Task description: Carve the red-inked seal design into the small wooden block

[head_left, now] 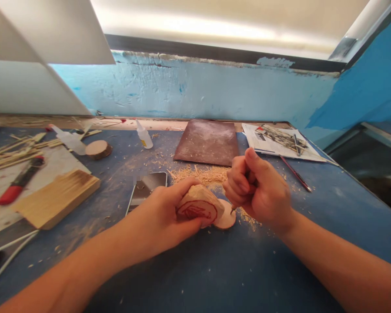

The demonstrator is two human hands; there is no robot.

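My left hand (169, 213) is closed around a thick round wooden piece (198, 211), which it holds tilted above the table. A red ring with red lines inside it is drawn on the face turned toward me. My right hand (257, 191) is a fist just to the right of the piece. A thin dark tip of a pointed tool (233, 210) sticks out below its fingers; the rest is hidden in the fist. Under that tip, a pale wooden disc (225, 221) lies on the blue table, partly covered by the round piece.
Wood shavings (202, 174) lie behind my hands, before a brown board (208, 143). A phone (147, 188) is beside my left hand. Leftward are a wood block (56, 198), a red-black cutter (21, 180), a log slice (98, 149) and glue bottles (144, 135). A pencil (295, 174) lies right.
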